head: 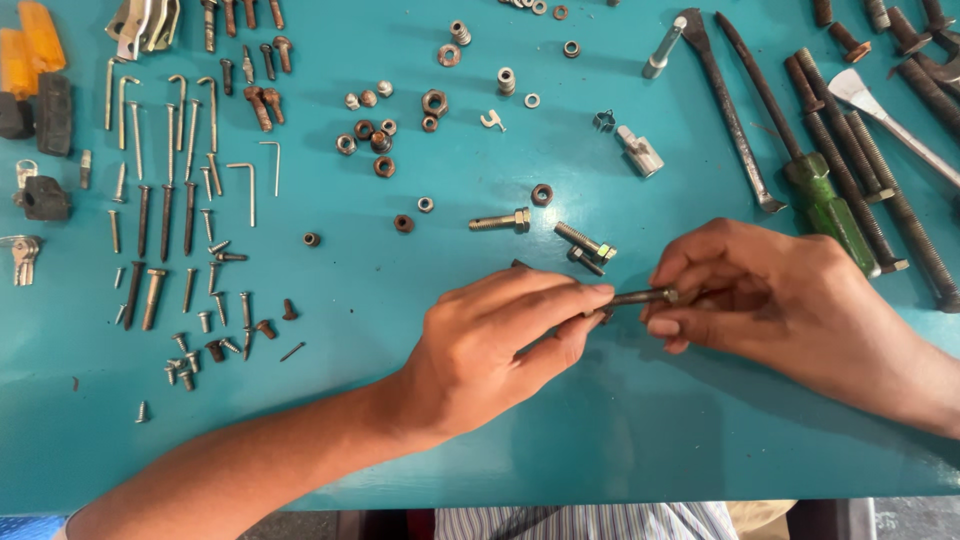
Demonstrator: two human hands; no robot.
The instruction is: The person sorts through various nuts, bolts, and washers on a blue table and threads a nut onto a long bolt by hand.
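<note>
Slipping is the risk I see — the thin bolt (640, 297), held just above the teal table (620, 430) between both hands, could drop among the loose bolts (585, 243) nearby, since the left hand (490, 345) and right hand (760, 295) only pinch its ends with narrow fingertips, wrists low.

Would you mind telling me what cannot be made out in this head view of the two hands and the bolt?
- Bolt: both ends hidden by left hand and right hand.
- Long rusty bolts: cut off by the top and right edges.
- Small screws: too small to tell types.
</note>
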